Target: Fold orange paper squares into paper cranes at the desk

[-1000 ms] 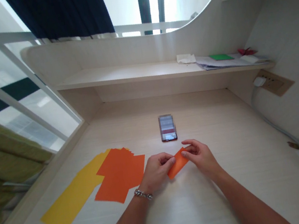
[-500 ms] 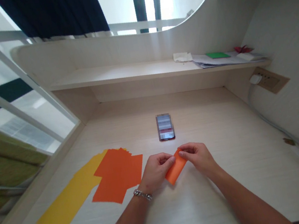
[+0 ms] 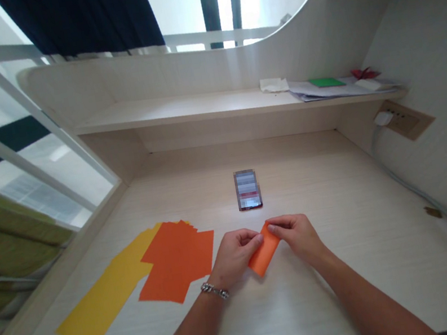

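Note:
A folded orange paper (image 3: 265, 256) lies tilted between my hands, just above or on the pale desk (image 3: 316, 312). My left hand (image 3: 237, 251) pinches its left edge near the top between thumb and fingers. At its upper right corner, my right hand (image 3: 296, 232) grips it the same way. A silver chain bracelet (image 3: 214, 291) circles my left wrist. Flat orange sheets (image 3: 179, 260) are spread left of my left hand, partly over a fan of yellow sheets (image 3: 104, 302). Beyond my hands lies a phone (image 3: 248, 189) with a blurred screen.
A shelf (image 3: 180, 112) crosses the back, bearing papers (image 3: 322, 91), a green sheet (image 3: 327, 82) and a red folded paper piece (image 3: 365, 73). On the right wall, a white plug (image 3: 383, 118) sits in a socket with a grey cable (image 3: 407, 188) running down.

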Demonstrator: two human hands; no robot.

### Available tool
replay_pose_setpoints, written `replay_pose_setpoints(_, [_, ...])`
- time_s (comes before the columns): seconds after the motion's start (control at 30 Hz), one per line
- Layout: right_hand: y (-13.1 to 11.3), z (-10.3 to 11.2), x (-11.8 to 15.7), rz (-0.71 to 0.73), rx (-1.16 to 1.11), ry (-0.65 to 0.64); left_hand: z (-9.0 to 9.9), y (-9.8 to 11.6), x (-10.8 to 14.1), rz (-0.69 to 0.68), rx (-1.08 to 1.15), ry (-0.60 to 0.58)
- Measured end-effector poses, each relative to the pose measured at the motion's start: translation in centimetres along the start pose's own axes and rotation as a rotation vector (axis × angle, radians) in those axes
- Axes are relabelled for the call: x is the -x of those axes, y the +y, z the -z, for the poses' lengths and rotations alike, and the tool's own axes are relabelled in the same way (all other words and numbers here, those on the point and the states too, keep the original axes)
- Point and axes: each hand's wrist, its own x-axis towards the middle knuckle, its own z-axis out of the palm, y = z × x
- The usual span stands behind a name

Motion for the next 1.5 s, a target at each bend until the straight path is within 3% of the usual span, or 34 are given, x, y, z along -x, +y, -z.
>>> replay_pose_setpoints(0.2, [-0.4,0.0,0.4,0.052,0.106,-0.097,-0.2,0.0,0.1,-0.024,-0.058,0.002])
replay_pose_setpoints(0.43, [-0.3,-0.8,0.2,-0.111,-0.277,0.0,-0.7,-0.4,-0.1,-0.067,0.088,0.089])
replay_pose_setpoints(0.57, [-0.1,-0.6,0.0,-0.125,-0.362,0.083,-1.0,-0.5,-0.1,-0.071,0.109,0.145])
replay_pose_setpoints(0.7, [-0.2,-0.5,0.0,-0.151,-0.388,0.082,-1.4,-0.2,0.0,-0.078,0.153,0.162])
replay_pose_setpoints(0.93, [-0.1,-0.7,0.0,-0.048,-0.335,0.11,-1.6,-0.2,0.1,-0.064,0.183,0.187])
replay_pose_setpoints(1.03, [0.1,-0.8,-0.1,-0.032,-0.248,0.068,-1.6,-0.3,0.1,-0.06,0.158,0.186])
replay_pose_setpoints(1.2, [0.2,-0.8,-0.1,0.02,-0.092,0.106,-1.7,-0.2,0.0,-0.046,0.142,0.148])
replay_pose_setpoints(1.5, [-0.1,-0.8,0.0,0.01,-0.076,0.121,-1.8,-0.1,0.1,-0.034,0.104,0.136])
